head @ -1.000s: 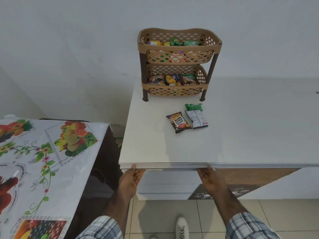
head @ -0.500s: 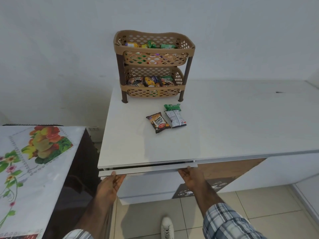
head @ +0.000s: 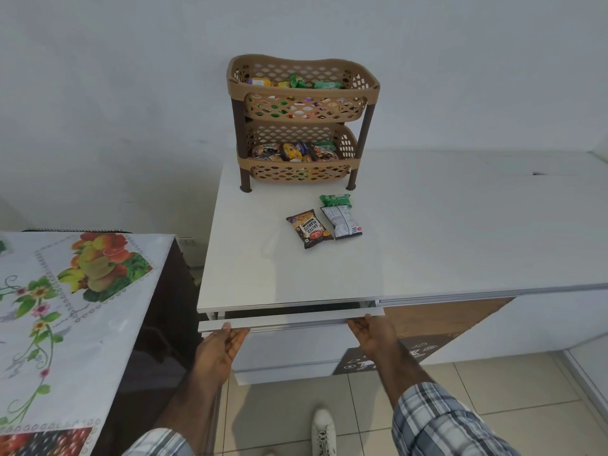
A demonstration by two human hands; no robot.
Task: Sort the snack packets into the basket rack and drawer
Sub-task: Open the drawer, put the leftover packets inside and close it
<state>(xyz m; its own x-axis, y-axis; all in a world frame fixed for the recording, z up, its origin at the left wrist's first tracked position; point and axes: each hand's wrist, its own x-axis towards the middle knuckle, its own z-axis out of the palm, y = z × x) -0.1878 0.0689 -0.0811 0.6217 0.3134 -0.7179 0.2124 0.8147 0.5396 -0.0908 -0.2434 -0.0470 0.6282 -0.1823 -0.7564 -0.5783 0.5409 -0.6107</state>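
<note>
Both hands grip the drawer (head: 289, 320) front, slightly open at 6 o'clock: left hand (head: 221, 348) and right hand (head: 375, 334), fingers curled under its edge. Three snack packets (head: 309, 228) lie on the bench (head: 427, 232); the basket rack (head: 301, 121) stands at 12 o'clock.

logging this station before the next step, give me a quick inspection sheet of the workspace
surface: white counter, three loose packets on it
job's things: two-tier basket rack, packets in both tiers; salted peanuts packet, white packet, green packet in front of it; drawer slightly open
clutter: nothing seen
hands: left hand and right hand grip the drawer's front edge
cables: nothing seen
surroundings: floral-cloth table at left, tiled floor, white shoe
</note>
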